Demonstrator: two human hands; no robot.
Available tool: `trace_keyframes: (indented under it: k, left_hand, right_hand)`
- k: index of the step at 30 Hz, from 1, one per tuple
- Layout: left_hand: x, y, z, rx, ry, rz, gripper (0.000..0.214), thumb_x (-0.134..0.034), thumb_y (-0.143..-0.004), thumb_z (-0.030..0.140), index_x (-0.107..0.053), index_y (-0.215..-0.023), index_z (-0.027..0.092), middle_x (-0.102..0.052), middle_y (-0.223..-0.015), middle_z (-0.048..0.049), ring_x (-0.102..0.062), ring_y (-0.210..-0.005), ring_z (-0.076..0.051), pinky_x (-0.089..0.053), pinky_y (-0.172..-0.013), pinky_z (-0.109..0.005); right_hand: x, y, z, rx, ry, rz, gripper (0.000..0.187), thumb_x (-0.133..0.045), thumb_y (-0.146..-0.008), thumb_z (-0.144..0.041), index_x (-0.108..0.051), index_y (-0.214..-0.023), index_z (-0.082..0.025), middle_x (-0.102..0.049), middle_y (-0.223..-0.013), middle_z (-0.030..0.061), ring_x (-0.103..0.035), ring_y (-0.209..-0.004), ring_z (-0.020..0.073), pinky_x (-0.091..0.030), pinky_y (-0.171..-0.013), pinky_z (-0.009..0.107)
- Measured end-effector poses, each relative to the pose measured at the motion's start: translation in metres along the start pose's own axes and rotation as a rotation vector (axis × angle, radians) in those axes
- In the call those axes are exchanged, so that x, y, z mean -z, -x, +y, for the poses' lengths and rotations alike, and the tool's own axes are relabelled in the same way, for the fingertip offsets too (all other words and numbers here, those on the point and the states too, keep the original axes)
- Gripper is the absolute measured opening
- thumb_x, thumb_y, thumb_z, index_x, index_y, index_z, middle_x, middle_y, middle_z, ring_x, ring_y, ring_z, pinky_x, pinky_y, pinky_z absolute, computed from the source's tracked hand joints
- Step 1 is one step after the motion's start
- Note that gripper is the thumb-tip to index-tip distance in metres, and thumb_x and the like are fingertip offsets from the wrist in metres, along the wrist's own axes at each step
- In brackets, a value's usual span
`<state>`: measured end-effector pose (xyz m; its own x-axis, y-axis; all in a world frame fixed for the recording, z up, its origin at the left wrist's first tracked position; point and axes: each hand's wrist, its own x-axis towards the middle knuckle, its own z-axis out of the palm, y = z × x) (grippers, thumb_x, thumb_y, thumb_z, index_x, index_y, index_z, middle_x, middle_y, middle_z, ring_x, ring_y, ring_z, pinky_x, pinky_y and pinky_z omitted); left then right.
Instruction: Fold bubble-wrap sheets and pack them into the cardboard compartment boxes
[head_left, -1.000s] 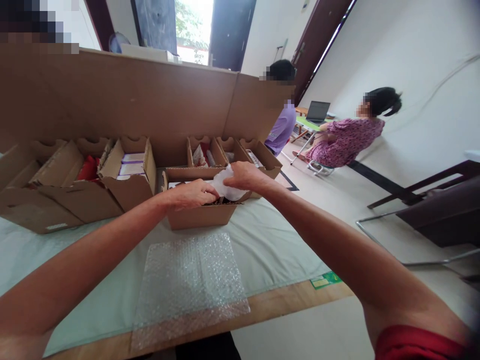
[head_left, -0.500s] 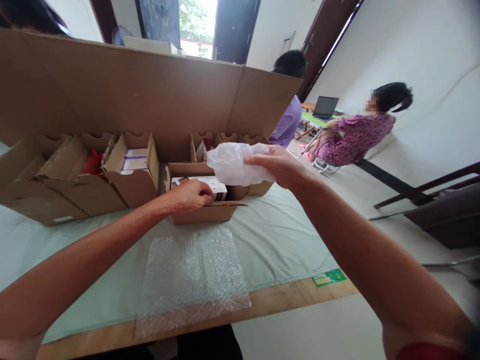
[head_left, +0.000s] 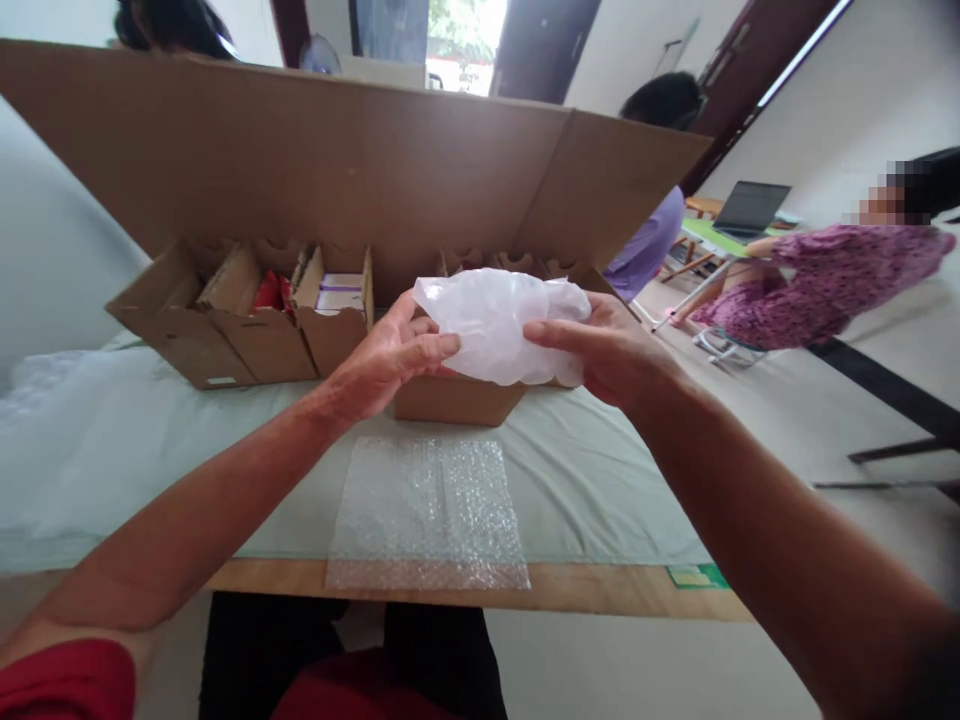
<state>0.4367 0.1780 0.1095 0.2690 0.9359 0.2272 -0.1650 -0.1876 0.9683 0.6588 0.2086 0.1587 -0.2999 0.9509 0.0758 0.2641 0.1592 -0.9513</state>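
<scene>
"Wooden edging shows along the near side of the desk (head_left: 592, 588), and lightly creased, pale green cloth (head_left: 600, 480) covers the rest."

"What's closest to the body?"

"Bubble wrap (head_left: 431, 510), a flat, glossy, dimpled sheet, roughly square. It lies on the body side of the left hand (head_left: 390, 355) and the right hand (head_left: 611, 350)."

"And what do they hold?"

"One bundle (head_left: 510, 320) of crumpled, milky plastic, raised between them. The left hand pinches one end, thumb in front; the right hand grips the other, its thumb laid across the front and its fingers mostly hidden behind."

"Anything inside?"

"I can't tell; the plastic is too cloudy."

"Beyond it?"

"Brown cardboard box (head_left: 457, 400), just past the hands. Only its front wall shows; the bundle and left hand hide its mouth."

"And those bins (head_left: 262, 345)?"

"Cardboard too, with notched backs, beyond the left hand. One contains something red (head_left: 268, 293) and shiny, its neighbour small white boxes (head_left: 340, 292) with purple edges. More bins past the right hand are mostly blocked, contents unreadable."

"Farther still?"

"Tall cardboard panel (head_left: 360, 160) behind the bins. Well past the right hand, a seated person (head_left: 810, 285) in patterned purple, partly cut off, near a laptop (head_left: 752, 208)."
</scene>
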Motion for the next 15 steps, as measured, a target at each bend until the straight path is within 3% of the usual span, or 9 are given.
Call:
trace_keyframes:
  k: [5,8,11,15]
  left_hand:
    - [0.001,0.019,-0.009,-0.042,0.173,0.091,0.102,-0.086,-0.065,0.042,-0.036,-0.152,0.026,-0.06,-0.14,-0.0134,-0.057,-0.13,-0.034,-0.054,-0.098,-0.043]
    - [0.011,0.043,-0.02,-0.059,0.243,0.192,0.11,-0.089,-0.061,0.036,-0.032,-0.155,0.028,-0.055,-0.147,-0.0131,-0.053,-0.134,-0.034,-0.052,-0.103,-0.044]
    - [0.022,0.084,-0.035,-0.009,0.356,0.345,0.104,-0.086,-0.065,0.037,-0.033,-0.155,0.031,-0.051,-0.151,-0.0133,-0.056,-0.131,-0.035,-0.057,-0.094,-0.045]
    - [0.034,0.143,-0.061,0.131,0.563,0.491,0.087,-0.082,-0.067,0.053,-0.047,-0.143,0.028,-0.062,-0.137,-0.0135,-0.063,-0.121,-0.037,-0.06,-0.086,-0.051]
  right_hand:
    - [-0.022,0.004,0.004,-0.002,-0.011,-0.146,0.033,-0.084,-0.062,-0.043,-0.073,-0.086,-0.024,-0.072,-0.082,0.004,-0.063,-0.066,0.0184,-0.054,-0.058,0.03]
    - [-0.033,0.006,0.011,0.013,0.015,-0.218,0.039,-0.084,-0.064,-0.045,-0.076,-0.099,-0.028,-0.075,-0.091,0.0067,-0.067,-0.072,0.0229,-0.056,-0.062,0.035]
    - [-0.052,0.011,0.022,0.161,0.129,-0.192,0.051,-0.082,-0.069,-0.046,-0.072,-0.118,-0.037,-0.073,-0.118,0.0079,-0.071,-0.098,0.0318,-0.061,-0.078,0.046]
    - [-0.105,0.021,0.052,0.476,0.421,-0.108,0.031,-0.077,-0.077,-0.041,-0.074,-0.107,-0.039,-0.053,-0.152,0.0052,-0.051,-0.138,0.0394,-0.049,-0.107,0.063]
